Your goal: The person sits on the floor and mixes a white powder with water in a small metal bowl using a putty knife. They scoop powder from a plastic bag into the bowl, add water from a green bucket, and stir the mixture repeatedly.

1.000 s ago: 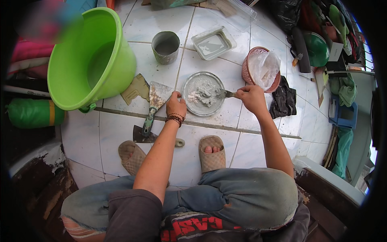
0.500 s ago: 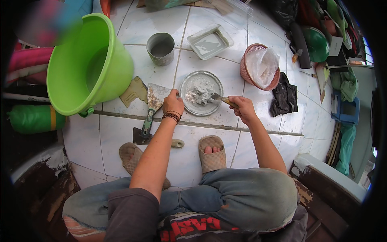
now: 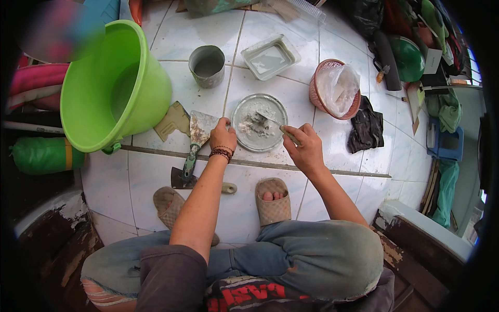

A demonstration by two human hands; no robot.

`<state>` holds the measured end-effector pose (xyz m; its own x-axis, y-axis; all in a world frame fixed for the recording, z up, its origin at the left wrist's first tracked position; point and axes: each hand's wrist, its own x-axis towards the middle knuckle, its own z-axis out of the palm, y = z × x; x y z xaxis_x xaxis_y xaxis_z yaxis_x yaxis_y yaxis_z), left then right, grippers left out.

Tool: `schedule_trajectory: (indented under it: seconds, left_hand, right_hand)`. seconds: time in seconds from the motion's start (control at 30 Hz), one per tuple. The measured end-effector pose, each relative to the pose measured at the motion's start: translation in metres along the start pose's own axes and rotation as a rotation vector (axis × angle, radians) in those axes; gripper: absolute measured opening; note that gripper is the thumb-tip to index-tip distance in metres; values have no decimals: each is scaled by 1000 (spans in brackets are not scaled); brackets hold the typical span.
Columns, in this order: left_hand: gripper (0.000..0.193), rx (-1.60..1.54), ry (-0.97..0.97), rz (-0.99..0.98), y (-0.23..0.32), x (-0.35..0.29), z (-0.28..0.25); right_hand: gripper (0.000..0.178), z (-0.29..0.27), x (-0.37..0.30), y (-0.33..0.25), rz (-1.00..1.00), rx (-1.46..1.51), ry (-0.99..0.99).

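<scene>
A round, shallow, lid-like dish (image 3: 244, 147) lies on the tiles, with white powder and a grey wet patch (image 3: 254, 125) inside. My left hand (image 3: 223, 138) is closed at the dish's left rim, fingers pinching its edge. In my right hand (image 3: 304, 145) is a small putty knife (image 3: 270, 119); its blade reaches into the powder from the right. Beside my left hand lies a wide scraper (image 3: 200, 127) with a stained blade and green handle. Another scraper (image 3: 227, 188) with a pale handle lies partly hidden under my left forearm.
A large green bucket (image 3: 148, 88) stands at the left, near a torn brown cardboard piece (image 3: 173, 120). Beyond the dish are a grey cup (image 3: 209, 79) and a clear rectangular tub (image 3: 292, 57). To the right sit a pink basket (image 3: 318, 101) with a plastic bag and a crumpled black bag (image 3: 366, 127).
My right hand has moved slightly left and turned, carrying the putty knife's blade leftward over the powder. The powder looks more spread, with a darker grey patch. My left hand stays at the rim.
</scene>
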<state>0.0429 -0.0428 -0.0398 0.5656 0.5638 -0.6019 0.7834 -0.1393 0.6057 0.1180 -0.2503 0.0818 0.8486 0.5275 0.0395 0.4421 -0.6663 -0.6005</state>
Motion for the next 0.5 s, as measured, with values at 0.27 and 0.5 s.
schedule_trajectory:
  seconds: [0.27,0.5]
  left_hand:
    - [24,-13,10,5,-1,1,1]
    - [24,18,2,25,2,-1,-1]
  right_hand:
    - [21,-14,21,-24,-81,-134,-47]
    - [19,-15,34,-32,-123,-272,-157]
